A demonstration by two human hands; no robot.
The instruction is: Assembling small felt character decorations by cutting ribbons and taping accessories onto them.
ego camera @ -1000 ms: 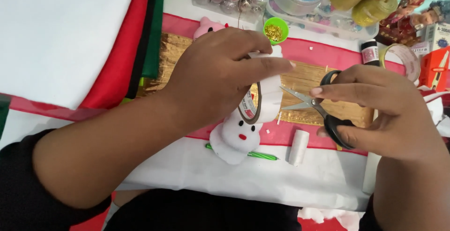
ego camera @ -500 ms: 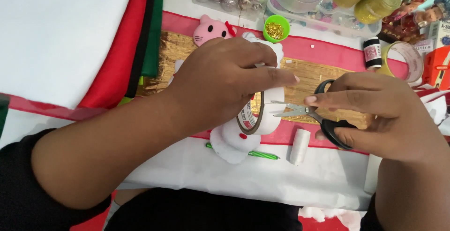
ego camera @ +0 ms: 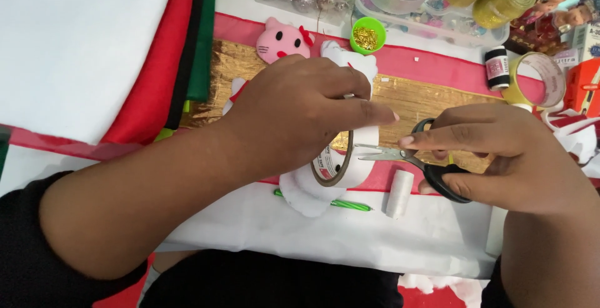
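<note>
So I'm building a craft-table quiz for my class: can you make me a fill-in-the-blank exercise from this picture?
1. The right hand holds a pair of ____ with black handles.
2. The left hand holds a roll of tape, white outside with a ____ inner ring.
3. The small bowl of gold pins is ____ in colour.
4. The plush cat face above the left hand is ____.

Missing words: scissors; brown; green; pink
</note>
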